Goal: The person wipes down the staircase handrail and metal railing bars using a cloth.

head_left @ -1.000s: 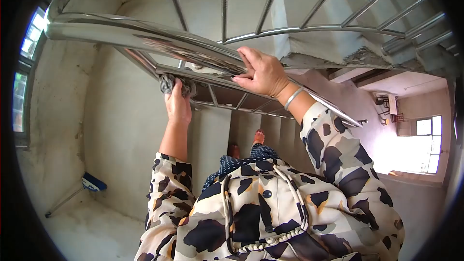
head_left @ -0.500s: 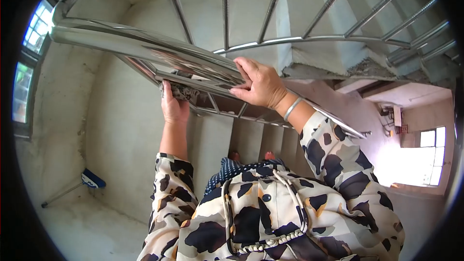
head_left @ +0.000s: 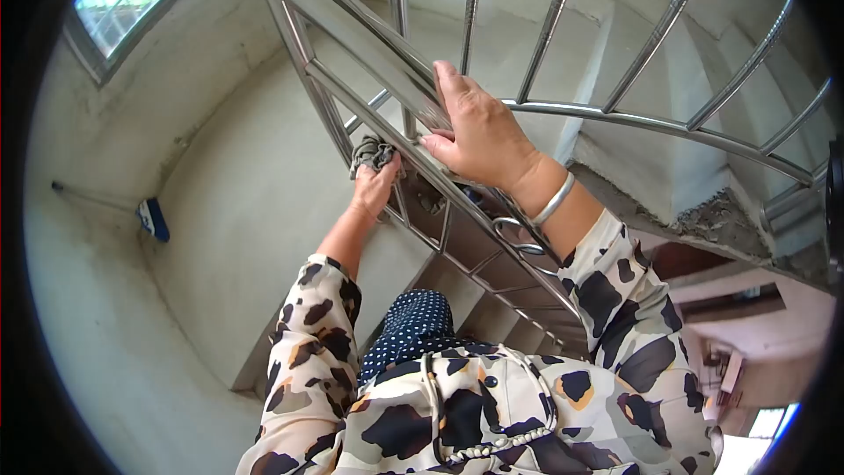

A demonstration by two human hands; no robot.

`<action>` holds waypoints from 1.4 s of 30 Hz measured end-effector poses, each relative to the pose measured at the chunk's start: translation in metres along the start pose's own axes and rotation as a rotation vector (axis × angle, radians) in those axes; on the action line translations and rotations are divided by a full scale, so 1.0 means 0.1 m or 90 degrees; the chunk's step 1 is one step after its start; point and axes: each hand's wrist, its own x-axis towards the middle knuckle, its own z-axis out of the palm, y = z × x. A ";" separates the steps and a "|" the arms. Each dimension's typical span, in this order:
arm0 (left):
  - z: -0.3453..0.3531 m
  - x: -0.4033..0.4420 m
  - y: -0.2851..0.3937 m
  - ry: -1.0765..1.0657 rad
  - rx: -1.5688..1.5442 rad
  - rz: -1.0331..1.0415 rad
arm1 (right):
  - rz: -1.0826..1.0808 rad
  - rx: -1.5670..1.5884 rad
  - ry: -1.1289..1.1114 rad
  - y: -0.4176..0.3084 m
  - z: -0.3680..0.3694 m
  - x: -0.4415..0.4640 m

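A crumpled grey cloth [head_left: 371, 153] is bunched in my left hand [head_left: 378, 186], pressed against a lower steel bar of the stair railing. My right hand [head_left: 491, 132], with a silver bangle at the wrist, rests over the thick polished handrail [head_left: 374, 44]. Its thumb lies on the near side and its fingers reach across the top; the undersides of the fingers are hidden. Thin steel balusters [head_left: 552, 26] rise beyond the rail.
Pale concrete steps [head_left: 646, 114] with a rough broken edge climb at the right. More stairs descend below the railing. A blue-and-white broom head [head_left: 152, 220] stands by the curved wall at left, under a window [head_left: 123, 4]. A room shows at lower right.
The view has turned, so the handrail now slants more steeply. My left hand and the cloth have come closer to my right hand, which still holds the rail.
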 end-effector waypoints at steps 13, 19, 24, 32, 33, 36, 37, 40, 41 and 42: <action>0.09 0.21 -0.20 0.053 -0.081 0.083 | 0.048 0.063 -0.003 0.35 -0.12 -0.92; 0.18 0.14 -0.70 0.085 0.017 -0.022 | 0.048 0.057 -0.034 0.26 -0.08 -0.86; 0.41 0.26 -1.78 0.176 0.004 -0.152 | 0.037 0.114 -0.001 0.30 -0.04 -0.86; 0.18 0.21 -0.73 0.182 0.049 0.000 | 0.101 0.088 -0.002 0.26 -0.05 -0.88; 0.16 0.23 -0.51 0.130 -0.106 0.129 | 0.101 0.091 0.000 0.27 -0.04 -0.88; 0.03 0.33 -0.21 0.083 -0.156 0.226 | 0.120 0.080 0.013 0.29 -0.02 -0.89; -0.01 0.35 -0.26 0.092 -0.069 0.264 | 0.130 0.077 0.014 0.29 -0.02 -0.90; 0.09 0.35 -0.48 0.102 0.029 0.253 | 0.107 0.073 0.031 0.35 0.02 -0.91; 0.13 0.31 -0.58 0.117 0.045 0.201 | 0.109 0.067 0.030 0.33 0.02 -0.91; 0.15 0.30 -0.70 0.123 0.104 0.145 | 0.134 0.082 0.020 0.32 0.01 -0.91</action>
